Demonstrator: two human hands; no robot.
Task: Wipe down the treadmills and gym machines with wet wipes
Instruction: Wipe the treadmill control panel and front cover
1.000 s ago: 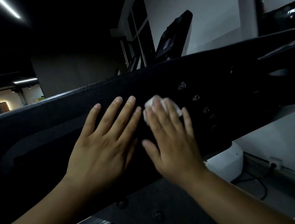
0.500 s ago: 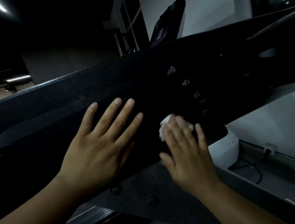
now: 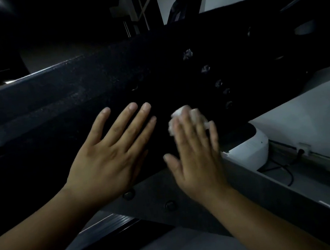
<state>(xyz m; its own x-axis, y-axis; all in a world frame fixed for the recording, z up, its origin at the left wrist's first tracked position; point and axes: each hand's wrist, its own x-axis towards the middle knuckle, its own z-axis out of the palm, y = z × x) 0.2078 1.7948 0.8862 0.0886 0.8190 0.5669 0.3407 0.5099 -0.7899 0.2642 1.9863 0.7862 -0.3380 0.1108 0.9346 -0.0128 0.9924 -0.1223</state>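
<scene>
The white wet wipe (image 3: 177,119) lies bunched under the straight fingers of the right hand (image 3: 197,156), pressed against the machine's black side panel (image 3: 72,90), just left of a column of bolts (image 3: 206,69). That grip is released: it pushes rather than pinches. The left hand (image 3: 109,154) lies flat and spread beside it, also released, seemingly bracing. This looks like mid-wipe on the panel. The next stroke probably goes around the bolts, which calls for steady pressure so the wipe does not slip free.
</scene>
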